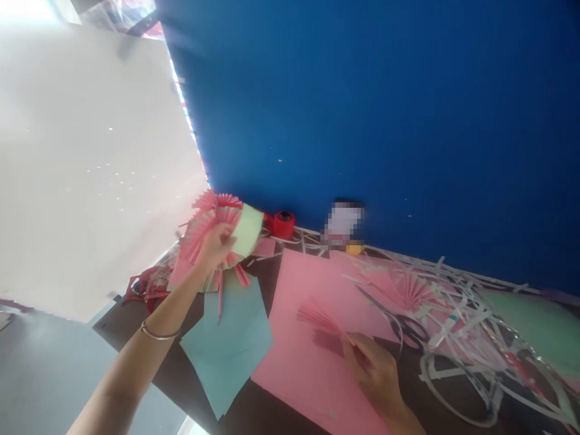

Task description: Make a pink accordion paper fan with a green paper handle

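Note:
My left hand [217, 243] is closed on a pale green piece of paper [248, 231], gripping it by its near edge. Right behind that hand are round pink pleated paper fans [194, 232], some edged with green. In my right hand [374, 368], pinched at its narrow end, is a pink pleated paper fan [317, 314], slightly blurred. It is held over a large pink sheet [290, 356]. Scissors [399, 323] with dark handles lie just beyond my right hand. Blue-green sheets [229, 347] lie below my left forearm, with a pink pencil-like stick [220, 299] over their top.
Red tape rolls [284, 225] stand by the blue wall [362, 109]. Near them are a yellow round object [354, 248] and a blurred-out item [343, 222]. Tangled white paper strips [471, 362] and another pink pleated fan [408, 290] cover the right side. A green sheet [534, 320] lies far right.

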Action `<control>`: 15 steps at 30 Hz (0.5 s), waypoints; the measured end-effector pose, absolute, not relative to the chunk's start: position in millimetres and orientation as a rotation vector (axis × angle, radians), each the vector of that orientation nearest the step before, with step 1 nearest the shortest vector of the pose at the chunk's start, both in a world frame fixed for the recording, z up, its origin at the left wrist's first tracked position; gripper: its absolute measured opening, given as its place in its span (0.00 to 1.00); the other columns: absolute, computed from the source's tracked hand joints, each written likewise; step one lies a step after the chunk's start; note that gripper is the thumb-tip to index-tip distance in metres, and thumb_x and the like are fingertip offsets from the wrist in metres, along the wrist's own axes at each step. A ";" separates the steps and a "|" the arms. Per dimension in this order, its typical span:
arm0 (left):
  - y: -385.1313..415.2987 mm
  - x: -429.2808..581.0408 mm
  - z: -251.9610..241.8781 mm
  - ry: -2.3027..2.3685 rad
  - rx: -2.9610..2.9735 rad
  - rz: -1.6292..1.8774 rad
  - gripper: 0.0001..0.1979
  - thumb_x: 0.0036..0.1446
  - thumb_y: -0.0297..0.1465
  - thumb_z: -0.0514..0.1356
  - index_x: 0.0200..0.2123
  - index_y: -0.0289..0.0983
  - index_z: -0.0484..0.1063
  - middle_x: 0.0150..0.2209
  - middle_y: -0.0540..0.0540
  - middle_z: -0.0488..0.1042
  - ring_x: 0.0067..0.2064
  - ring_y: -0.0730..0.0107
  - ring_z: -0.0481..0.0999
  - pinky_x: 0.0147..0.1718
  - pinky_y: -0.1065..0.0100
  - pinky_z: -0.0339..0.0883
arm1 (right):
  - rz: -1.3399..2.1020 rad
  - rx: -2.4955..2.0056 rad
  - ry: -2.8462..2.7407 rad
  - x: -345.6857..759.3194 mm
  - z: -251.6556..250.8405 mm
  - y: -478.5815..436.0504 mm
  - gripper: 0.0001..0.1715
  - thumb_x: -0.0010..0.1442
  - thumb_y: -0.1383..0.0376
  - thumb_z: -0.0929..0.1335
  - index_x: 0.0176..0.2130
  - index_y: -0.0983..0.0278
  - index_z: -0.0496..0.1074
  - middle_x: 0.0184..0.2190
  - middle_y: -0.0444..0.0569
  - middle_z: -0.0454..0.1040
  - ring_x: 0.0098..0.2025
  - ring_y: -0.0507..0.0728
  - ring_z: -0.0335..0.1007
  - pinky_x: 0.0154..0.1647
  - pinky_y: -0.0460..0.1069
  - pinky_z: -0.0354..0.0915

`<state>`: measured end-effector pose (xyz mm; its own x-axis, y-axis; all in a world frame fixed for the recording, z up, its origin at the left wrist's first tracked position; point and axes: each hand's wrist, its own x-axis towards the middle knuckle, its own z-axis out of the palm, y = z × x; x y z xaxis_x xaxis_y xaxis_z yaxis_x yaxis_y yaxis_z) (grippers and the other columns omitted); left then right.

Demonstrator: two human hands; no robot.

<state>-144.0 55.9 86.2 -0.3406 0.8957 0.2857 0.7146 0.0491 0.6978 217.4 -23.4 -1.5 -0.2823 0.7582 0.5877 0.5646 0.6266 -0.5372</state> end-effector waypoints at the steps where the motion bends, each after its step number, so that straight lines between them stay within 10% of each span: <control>1: 56.5 -153.4 90.2 2.105 1.582 1.321 0.11 0.45 0.32 0.58 0.35 0.36 0.70 0.38 0.44 0.74 0.38 0.63 0.75 0.35 0.66 0.69 | 0.276 -1.048 -1.969 217.4 -0.6 -23.3 0.13 0.59 0.64 0.63 0.24 0.64 0.67 0.17 0.43 0.66 0.19 0.49 0.61 0.24 0.44 0.60; 8: 48.6 -208.6 102.8 2.290 1.439 1.391 0.21 0.46 0.33 0.57 0.46 0.38 0.66 0.45 0.40 0.71 0.43 0.59 0.74 0.41 0.58 0.69 | 0.308 -1.075 -1.958 216.0 2.6 -23.0 0.15 0.59 0.61 0.62 0.24 0.64 0.68 0.17 0.45 0.68 0.19 0.50 0.63 0.24 0.44 0.62; 15: 24.4 -173.1 74.6 2.555 2.118 0.519 0.28 0.50 0.45 0.56 0.53 0.42 0.63 0.61 0.39 0.53 0.63 0.45 0.47 0.58 0.44 0.42 | 0.321 -1.100 -1.964 220.0 -1.8 -21.4 0.16 0.60 0.59 0.62 0.25 0.64 0.68 0.18 0.45 0.68 0.19 0.50 0.62 0.24 0.44 0.61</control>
<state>-173.1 24.4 74.6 -0.1908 0.9146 0.3565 0.9812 0.1670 0.0967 220.0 -21.4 -1.8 -0.2615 0.7956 0.5464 0.5805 0.5819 -0.5695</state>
